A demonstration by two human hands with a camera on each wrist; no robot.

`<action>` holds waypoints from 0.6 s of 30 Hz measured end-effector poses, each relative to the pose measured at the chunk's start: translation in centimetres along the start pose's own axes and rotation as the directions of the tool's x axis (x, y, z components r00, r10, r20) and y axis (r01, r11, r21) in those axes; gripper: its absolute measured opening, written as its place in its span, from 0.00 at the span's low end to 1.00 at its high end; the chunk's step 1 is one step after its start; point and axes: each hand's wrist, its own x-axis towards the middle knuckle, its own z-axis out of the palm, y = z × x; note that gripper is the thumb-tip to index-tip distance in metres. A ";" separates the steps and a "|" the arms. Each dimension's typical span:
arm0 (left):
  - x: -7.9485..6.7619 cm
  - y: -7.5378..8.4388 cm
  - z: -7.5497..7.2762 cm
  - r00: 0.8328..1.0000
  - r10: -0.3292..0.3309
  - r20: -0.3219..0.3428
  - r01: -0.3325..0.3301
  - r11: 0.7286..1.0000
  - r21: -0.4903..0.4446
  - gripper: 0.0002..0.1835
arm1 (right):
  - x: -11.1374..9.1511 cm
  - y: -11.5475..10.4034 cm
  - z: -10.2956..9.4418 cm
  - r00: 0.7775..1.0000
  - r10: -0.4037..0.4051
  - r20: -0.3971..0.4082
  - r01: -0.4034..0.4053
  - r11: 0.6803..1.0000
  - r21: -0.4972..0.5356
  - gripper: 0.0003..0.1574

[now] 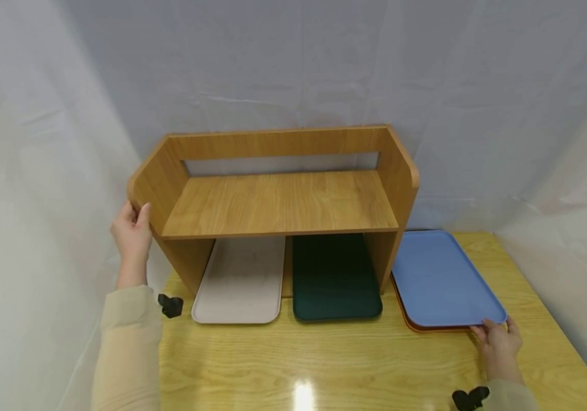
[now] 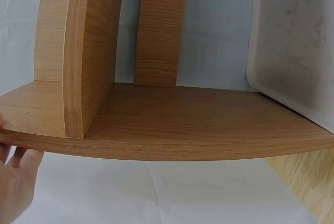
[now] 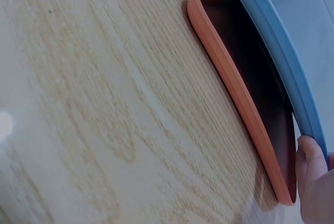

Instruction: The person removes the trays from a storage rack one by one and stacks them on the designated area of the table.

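At the left, my left hand [image 1: 133, 231] grips the front edge of the left side panel of a wooden desk shelf [image 1: 283, 202]. In the left wrist view the fingers [image 2: 31, 158] curl round the panel's edge. My right hand [image 1: 500, 344] pinches the near right corner of a blue tray [image 1: 447, 279]. Under it lies an orange tray [image 3: 237, 91], mostly hidden in the head view. The right wrist view shows a gap between the two trays, with the blue one tilted up at the near edge.
Beneath the shelf board lie a pale beige tray [image 1: 242, 285] and a dark green tray [image 1: 336, 285], side by side, their front ends sticking out. All stand on a wood-grain table [image 1: 252, 365]. White sheeting [image 1: 283, 68] hangs behind and at both sides.
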 end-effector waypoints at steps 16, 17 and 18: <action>0.1 0.2 -0.1 0.999 -0.032 0.011 0.032 0.999 0.035 0.13 | 0.1 0.1 0.2 0.997 0.070 -0.011 -0.071 0.994 -0.088 0.49; 0.1 0.1 -0.1 1.000 -0.028 0.009 0.028 0.999 0.031 0.13 | 0.1 0.1 0.3 0.997 0.073 -0.008 -0.074 0.992 -0.100 0.48; 0.0 0.1 -0.1 1.000 -0.027 0.010 0.026 0.999 0.024 0.13 | 0.0 0.1 0.3 0.997 0.072 -0.004 -0.072 0.990 -0.120 0.47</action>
